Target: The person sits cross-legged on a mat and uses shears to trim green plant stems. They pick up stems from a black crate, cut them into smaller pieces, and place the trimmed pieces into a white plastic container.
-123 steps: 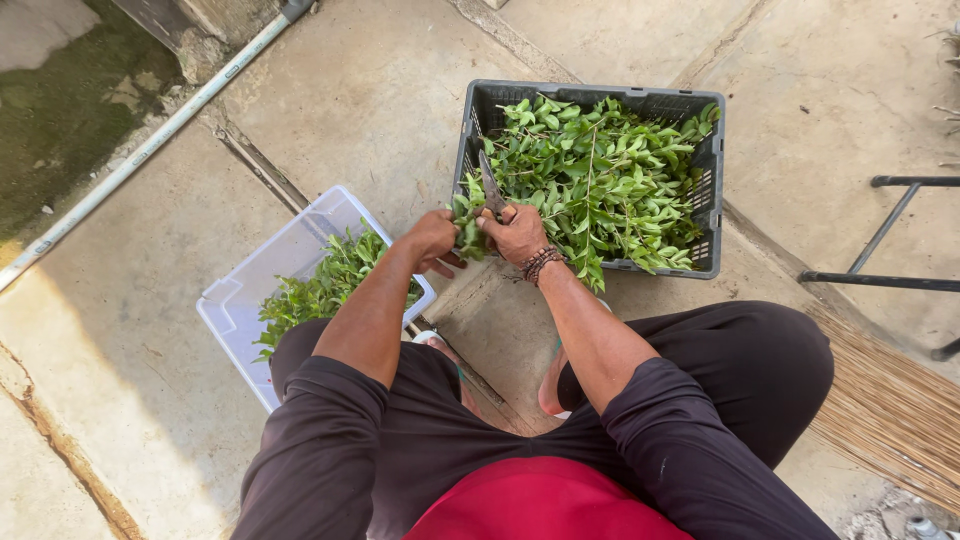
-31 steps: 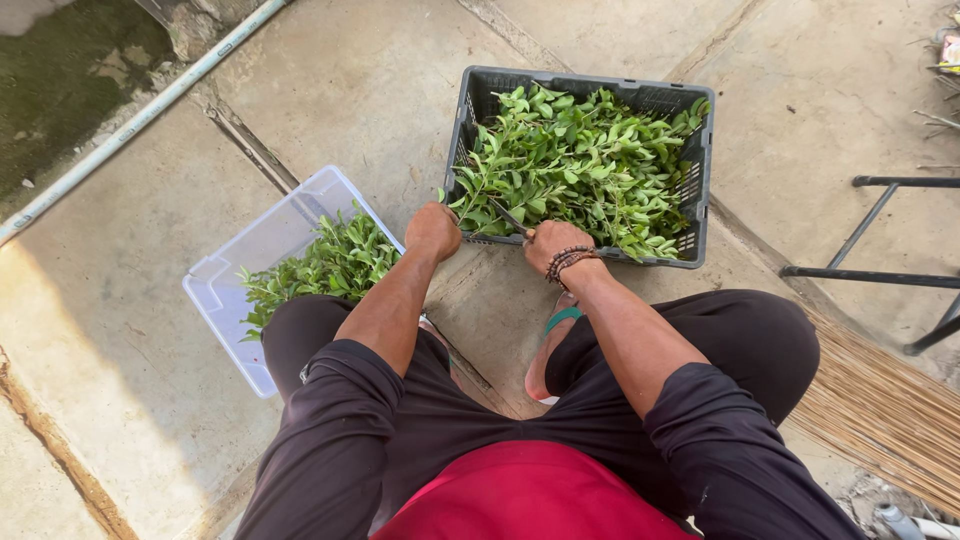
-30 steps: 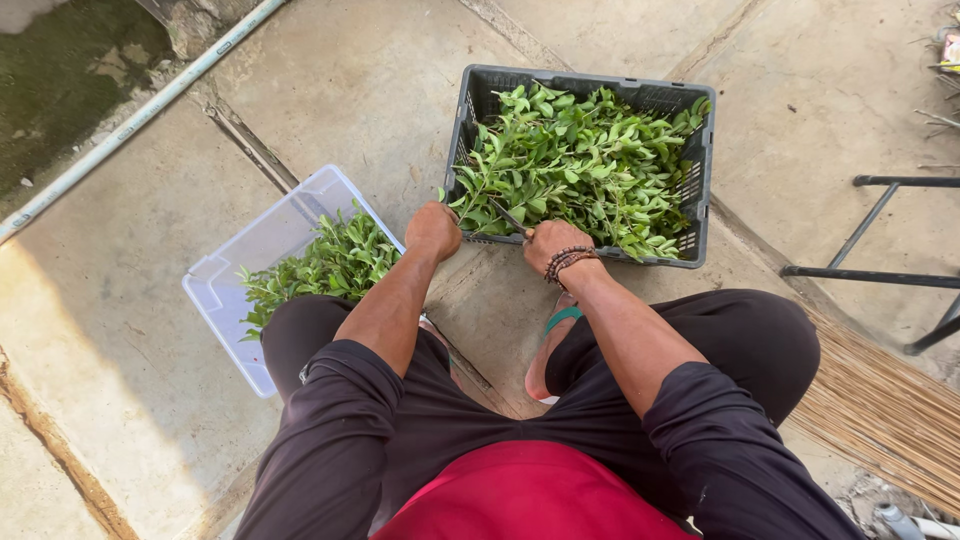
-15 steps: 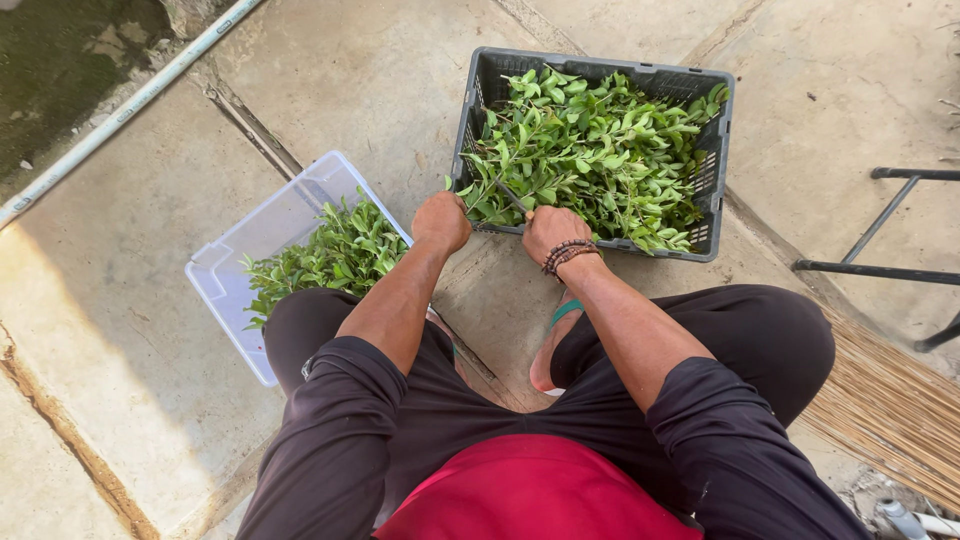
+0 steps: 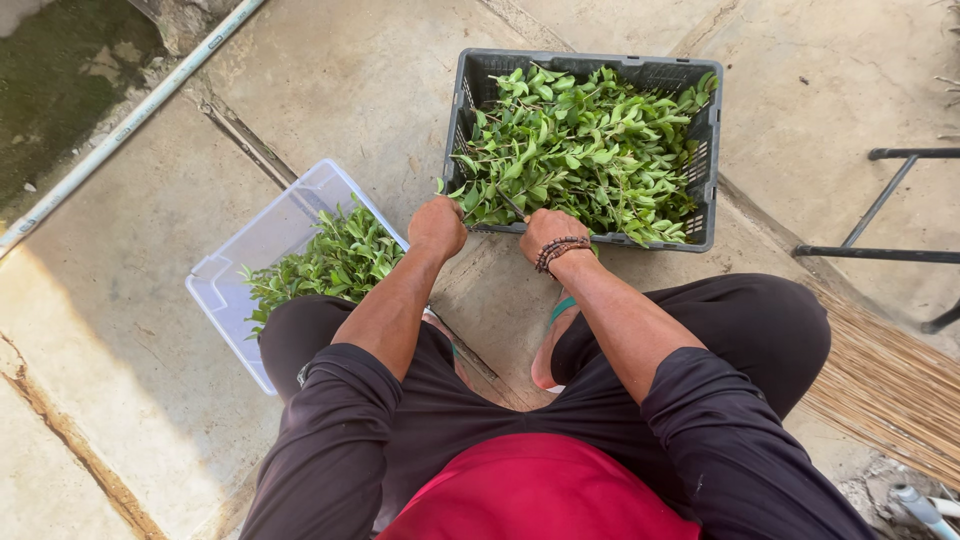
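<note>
Outdoor yard, paved in worn concrete slabs (image 5: 330, 90) with cracked joints running diagonally through the upper middle and along the lower left of the frame. We sit low at centre bottom, knees spread, in dark trousers and a red top. Our left hand (image 5: 438, 226), centre frame, is closed into a fist at the near left corner of a dark grey slatted plastic crate (image 5: 705, 150); it grips what looks like leafy stems, though the fingers are turned away from us and we cannot tell exactly what they clasp. Our right hand (image 5: 548, 232), with a beaded bracelet at the wrist, is likewise curled shut just beside it at the crate's near rim, pinching a thin dark stem. The crate, upper centre-right, is heaped with green leafy sprigs (image 5: 585, 140). At left centre, a clear plastic tub (image 5: 255, 250) holds a smaller pile of the same greens (image 5: 335, 262), partly hidden behind our left knee. A pale pipe (image 5: 130, 120) crosses the upper left corner beside a dark, mossy wet patch. A black metal frame (image 5: 880, 250) stands at the right edge; a straw broom (image 5: 890, 385) lies at lower right.
</note>
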The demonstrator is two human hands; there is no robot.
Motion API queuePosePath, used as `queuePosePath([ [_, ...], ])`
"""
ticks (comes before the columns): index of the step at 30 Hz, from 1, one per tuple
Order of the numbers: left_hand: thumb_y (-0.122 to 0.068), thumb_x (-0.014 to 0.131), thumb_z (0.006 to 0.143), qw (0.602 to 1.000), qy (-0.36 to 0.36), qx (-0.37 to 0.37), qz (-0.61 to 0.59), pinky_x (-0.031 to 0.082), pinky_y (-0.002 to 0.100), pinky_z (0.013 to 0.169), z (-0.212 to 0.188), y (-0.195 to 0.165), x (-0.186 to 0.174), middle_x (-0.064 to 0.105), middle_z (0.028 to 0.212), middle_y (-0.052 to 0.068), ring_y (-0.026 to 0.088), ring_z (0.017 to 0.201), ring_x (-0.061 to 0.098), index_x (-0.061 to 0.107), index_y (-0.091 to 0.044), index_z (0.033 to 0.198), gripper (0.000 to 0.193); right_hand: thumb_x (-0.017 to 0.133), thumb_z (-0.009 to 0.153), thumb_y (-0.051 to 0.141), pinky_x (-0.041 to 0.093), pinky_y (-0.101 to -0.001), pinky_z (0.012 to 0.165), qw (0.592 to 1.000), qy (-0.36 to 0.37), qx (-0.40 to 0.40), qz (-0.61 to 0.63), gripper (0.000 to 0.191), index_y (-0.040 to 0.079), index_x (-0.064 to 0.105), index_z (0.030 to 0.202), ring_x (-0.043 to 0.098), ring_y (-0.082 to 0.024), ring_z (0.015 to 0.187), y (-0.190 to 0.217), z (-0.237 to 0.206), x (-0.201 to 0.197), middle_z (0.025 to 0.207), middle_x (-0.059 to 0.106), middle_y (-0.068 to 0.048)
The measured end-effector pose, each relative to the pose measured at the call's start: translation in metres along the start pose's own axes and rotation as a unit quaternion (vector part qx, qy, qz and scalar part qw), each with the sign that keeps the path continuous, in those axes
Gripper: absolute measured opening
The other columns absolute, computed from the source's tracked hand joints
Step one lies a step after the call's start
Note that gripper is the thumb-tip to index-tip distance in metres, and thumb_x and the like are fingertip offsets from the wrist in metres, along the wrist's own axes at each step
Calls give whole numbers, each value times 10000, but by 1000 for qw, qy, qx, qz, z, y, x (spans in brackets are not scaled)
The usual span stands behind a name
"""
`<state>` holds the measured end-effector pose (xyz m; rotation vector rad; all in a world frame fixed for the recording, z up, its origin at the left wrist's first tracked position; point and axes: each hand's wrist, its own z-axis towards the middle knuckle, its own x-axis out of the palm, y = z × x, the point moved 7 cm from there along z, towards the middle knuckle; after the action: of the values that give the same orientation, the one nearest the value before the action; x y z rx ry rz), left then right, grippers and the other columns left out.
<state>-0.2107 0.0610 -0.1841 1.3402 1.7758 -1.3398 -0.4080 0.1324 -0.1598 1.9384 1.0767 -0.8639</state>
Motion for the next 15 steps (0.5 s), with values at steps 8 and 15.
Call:
queuePosePath([
  [8, -53, 641, 845, 989, 0, 60, 132, 565, 479, 892, -3, -10, 2, 736, 1097, 190, 384, 1039, 704, 756, -84, 1019, 211, 557, 975, 300, 588, -487, 872, 1000, 2, 7, -17, 362, 39, 760, 1125, 729, -380, 1024, 1, -9, -6, 1111, 740, -219],
  [15, -64, 586, 901, 989, -14, 50, 139, 568, 492, 888, -3, -10, -4, 733, 1115, 207, 397, 1042, 710, 753, -48, 1030, 211, 505, 1013, 365, 560, -485, 924, 1000, 18, -6, -21, 438, 28, 745, 1157, 704, -387, 1087, -3, -7, -6, 1156, 726, -228],
])
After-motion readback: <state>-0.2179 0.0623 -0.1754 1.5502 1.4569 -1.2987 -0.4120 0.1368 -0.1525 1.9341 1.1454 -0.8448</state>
